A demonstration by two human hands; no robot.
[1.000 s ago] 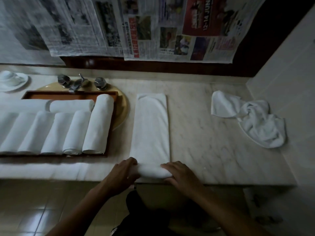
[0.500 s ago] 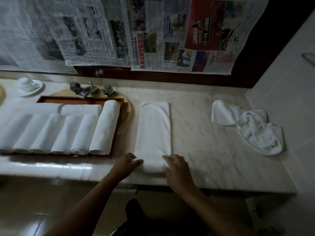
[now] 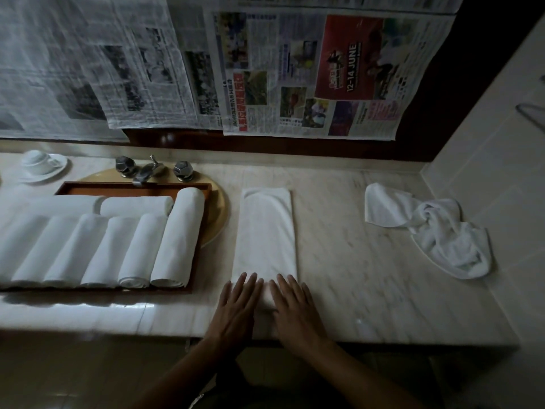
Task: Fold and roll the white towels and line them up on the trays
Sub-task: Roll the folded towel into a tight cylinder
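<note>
Our left hand (image 3: 236, 308) and right hand (image 3: 295, 308) press flat, fingers straight, on the rolled near end of the folded towel (image 3: 265, 231) on the bench (image 3: 354, 276). Left of it, rolled towels (image 3: 177, 237) line the tray (image 3: 97, 188); a crumpled towel (image 3: 436, 231) lies well apart on the right.

One marble counter (image 3: 354, 276), pale. On it: folded towel (image 3: 265, 231) at centre, crumpled towel (image 3: 436, 231) at right. Also wooden tray (image 3: 132, 188) at left, cup and saucer (image 3: 39, 164) upper left.
</note>
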